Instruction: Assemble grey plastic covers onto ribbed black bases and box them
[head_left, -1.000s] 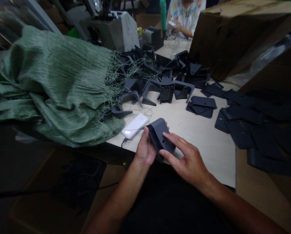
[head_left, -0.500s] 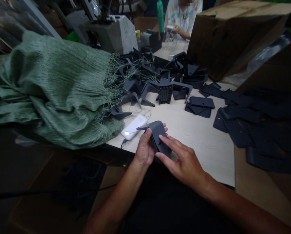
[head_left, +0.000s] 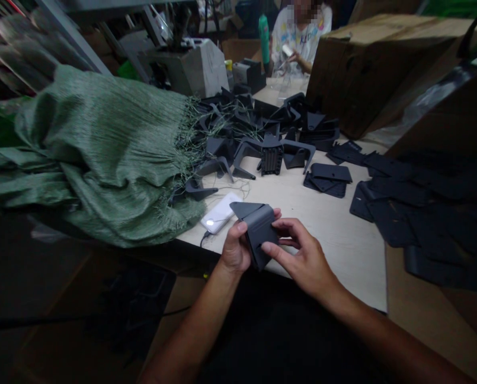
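A dark grey moulded plastic bracket (head_left: 259,233), bent into an angled shape, is held above the table's front edge. My left hand (head_left: 236,248) grips it from the lower left, with the thumb on its face and fingertips showing behind it. My right hand (head_left: 302,257) pinches its right side between thumb and fingers. A white power bank (head_left: 221,213) with a thin cable lies on the table (head_left: 326,237), just left of my left hand and apart from it.
A green woven sack (head_left: 102,160) lies at the left. Black plastic parts (head_left: 254,125) are heaped behind, with flat black panels (head_left: 398,208) at the right beside a cardboard box (head_left: 366,74). Across the table, a co-worker (head_left: 298,40) holds a small item.
The bracket has rotated in my hands and stands more upright, its upper flap now facing up and left. My right fingers have shifted toward its right edge.
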`<state>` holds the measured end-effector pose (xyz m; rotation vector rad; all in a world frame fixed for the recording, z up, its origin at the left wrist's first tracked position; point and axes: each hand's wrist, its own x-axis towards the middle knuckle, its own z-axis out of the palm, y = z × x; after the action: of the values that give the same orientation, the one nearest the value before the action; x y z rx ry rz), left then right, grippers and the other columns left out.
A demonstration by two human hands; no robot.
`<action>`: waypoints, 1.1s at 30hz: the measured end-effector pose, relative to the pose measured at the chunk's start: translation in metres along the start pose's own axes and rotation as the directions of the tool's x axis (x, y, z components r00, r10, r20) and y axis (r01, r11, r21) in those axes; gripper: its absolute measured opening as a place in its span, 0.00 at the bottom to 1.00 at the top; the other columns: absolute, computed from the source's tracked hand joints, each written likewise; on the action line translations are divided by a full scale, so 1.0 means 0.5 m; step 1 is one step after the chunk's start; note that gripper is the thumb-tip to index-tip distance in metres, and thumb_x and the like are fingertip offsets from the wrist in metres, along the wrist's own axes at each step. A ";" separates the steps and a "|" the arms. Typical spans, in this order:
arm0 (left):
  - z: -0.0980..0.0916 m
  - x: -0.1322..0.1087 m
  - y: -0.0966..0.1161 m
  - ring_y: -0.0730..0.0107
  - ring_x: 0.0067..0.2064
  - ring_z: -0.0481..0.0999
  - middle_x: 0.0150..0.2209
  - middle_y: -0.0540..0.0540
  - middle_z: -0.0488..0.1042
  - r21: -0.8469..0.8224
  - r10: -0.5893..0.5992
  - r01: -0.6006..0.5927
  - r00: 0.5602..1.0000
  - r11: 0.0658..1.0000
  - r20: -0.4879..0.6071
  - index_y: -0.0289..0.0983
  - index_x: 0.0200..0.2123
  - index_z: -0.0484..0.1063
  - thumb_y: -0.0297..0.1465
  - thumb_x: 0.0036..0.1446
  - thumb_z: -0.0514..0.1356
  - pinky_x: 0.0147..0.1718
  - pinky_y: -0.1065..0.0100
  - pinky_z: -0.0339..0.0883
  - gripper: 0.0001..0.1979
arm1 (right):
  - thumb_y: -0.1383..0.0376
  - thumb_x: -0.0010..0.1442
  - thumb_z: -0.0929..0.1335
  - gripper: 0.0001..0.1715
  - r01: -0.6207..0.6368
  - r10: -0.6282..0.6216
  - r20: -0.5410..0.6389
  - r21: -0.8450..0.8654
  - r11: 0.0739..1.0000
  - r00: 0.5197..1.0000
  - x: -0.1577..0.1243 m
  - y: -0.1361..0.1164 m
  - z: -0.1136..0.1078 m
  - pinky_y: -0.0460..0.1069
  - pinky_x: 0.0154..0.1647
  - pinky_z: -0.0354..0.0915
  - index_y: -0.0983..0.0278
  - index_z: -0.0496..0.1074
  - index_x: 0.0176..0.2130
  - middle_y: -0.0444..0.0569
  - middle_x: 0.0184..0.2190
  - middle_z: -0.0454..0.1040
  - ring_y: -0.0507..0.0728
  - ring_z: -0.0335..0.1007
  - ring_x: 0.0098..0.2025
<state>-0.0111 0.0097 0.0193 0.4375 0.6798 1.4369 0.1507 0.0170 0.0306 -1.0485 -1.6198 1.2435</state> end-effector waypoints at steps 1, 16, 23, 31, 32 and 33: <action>0.003 0.001 0.002 0.32 0.65 0.73 0.58 0.31 0.80 0.008 0.006 -0.006 1.000 1.000 0.016 0.33 0.56 0.79 0.47 0.50 0.69 0.62 0.43 0.68 0.34 | 0.52 0.61 0.77 0.24 -0.046 0.047 -0.007 0.093 0.995 0.999 0.009 0.001 -0.001 0.53 0.49 0.77 0.58 0.72 0.51 0.50 0.50 0.79 0.59 0.79 0.49; 0.023 0.023 0.030 0.42 0.57 0.80 0.48 0.33 0.83 -0.122 -0.038 0.028 0.997 0.992 -0.075 0.32 0.48 0.79 0.47 0.57 0.62 0.62 0.47 0.66 0.26 | 0.49 0.59 0.77 0.23 -0.249 0.154 0.263 0.380 0.891 0.952 0.056 -0.008 0.006 0.49 0.42 0.70 0.62 0.79 0.45 0.45 0.36 0.79 0.56 0.73 0.38; 0.061 0.041 0.050 0.63 0.27 0.78 0.20 0.53 0.71 -0.050 -0.024 0.007 0.938 0.999 -0.346 0.39 0.29 0.69 0.32 0.56 0.61 0.47 0.56 0.75 0.05 | 0.50 0.56 0.79 0.20 -0.150 0.106 0.148 0.333 0.931 0.983 0.032 0.002 0.033 0.50 0.46 0.70 0.62 0.79 0.38 0.47 0.38 0.78 0.58 0.74 0.43; 0.071 0.031 0.051 0.64 0.27 0.78 0.21 0.54 0.72 0.076 0.118 -0.097 0.921 0.992 -0.371 0.39 0.34 0.69 0.37 0.58 0.62 0.42 0.58 0.77 0.08 | 0.53 0.56 0.80 0.17 -0.116 0.051 0.224 0.288 0.951 0.973 0.050 -0.006 0.014 0.52 0.54 0.69 0.62 0.79 0.37 0.46 0.41 0.80 0.60 0.77 0.48; 0.070 0.031 0.053 0.65 0.27 0.78 0.21 0.54 0.72 0.079 0.114 -0.091 0.922 0.993 -0.369 0.40 0.35 0.69 0.38 0.59 0.63 0.42 0.59 0.77 0.09 | 0.54 0.57 0.80 0.16 -0.094 0.033 0.221 0.272 0.958 0.975 0.049 -0.004 0.012 0.52 0.56 0.68 0.62 0.79 0.38 0.46 0.42 0.81 0.60 0.76 0.50; 0.069 0.030 0.054 0.65 0.27 0.78 0.21 0.54 0.72 0.086 0.112 -0.087 0.923 0.993 -0.369 0.40 0.36 0.69 0.38 0.59 0.63 0.42 0.60 0.77 0.09 | 0.55 0.57 0.80 0.16 -0.068 0.012 0.216 0.254 0.965 0.976 0.046 -0.002 0.012 0.52 0.57 0.67 0.61 0.80 0.40 0.47 0.43 0.81 0.60 0.76 0.51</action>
<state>-0.0085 0.0317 0.0602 0.2526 1.0276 1.6161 0.1375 0.0369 0.0331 -0.8092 -1.5446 1.5932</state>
